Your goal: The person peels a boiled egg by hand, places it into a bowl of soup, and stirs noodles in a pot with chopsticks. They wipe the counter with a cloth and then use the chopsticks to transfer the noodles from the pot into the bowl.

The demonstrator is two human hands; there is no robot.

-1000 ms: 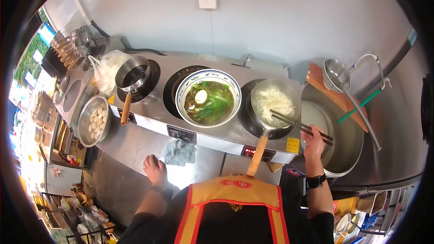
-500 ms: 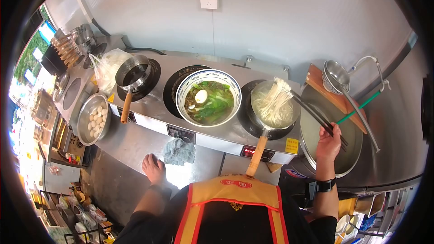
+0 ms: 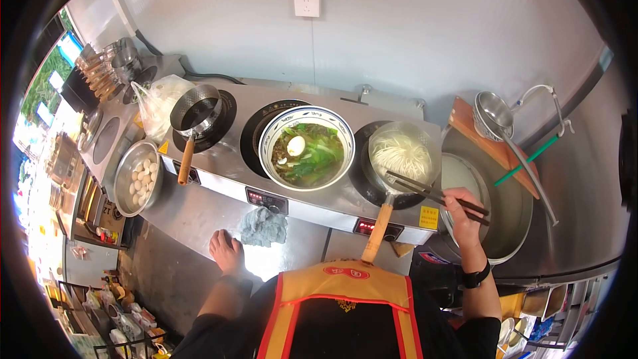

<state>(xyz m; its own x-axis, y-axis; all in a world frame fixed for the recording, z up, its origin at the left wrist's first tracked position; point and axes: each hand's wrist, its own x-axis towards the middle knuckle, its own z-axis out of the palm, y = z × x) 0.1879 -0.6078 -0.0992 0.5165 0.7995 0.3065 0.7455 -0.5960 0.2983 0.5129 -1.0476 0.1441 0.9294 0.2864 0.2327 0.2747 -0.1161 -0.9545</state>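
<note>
Dark chopsticks (image 3: 438, 197) are gripped in my right hand (image 3: 463, 215), their tips over the near rim of a saucepan (image 3: 387, 188). Pale noodles (image 3: 401, 156) lie in that pan, which sits on the right burner with its wooden handle toward me. My left hand (image 3: 226, 250) rests on the counter's front edge, fingers laid out and holding nothing. Just right of it lies a crumpled grey cloth (image 3: 263, 227). A patterned white bowl (image 3: 268, 177) of broth, leafy greens (image 3: 318, 153) and a halved egg (image 3: 296, 145) stands on the middle burner.
On the left burner sits another saucepan (image 3: 197, 108). Beside it are a plastic bag (image 3: 159, 103) and a metal basin (image 3: 124, 203) of eggs. At right, a large pot (image 3: 525, 226) carries a wooden board (image 3: 465, 126), a ladle (image 3: 530, 174) and a green stick (image 3: 528, 159).
The chopsticks have lowered and swung left, and the lifted noodles are now down in the pan. My right hand has moved left and slightly down; my left hand stays put.
</note>
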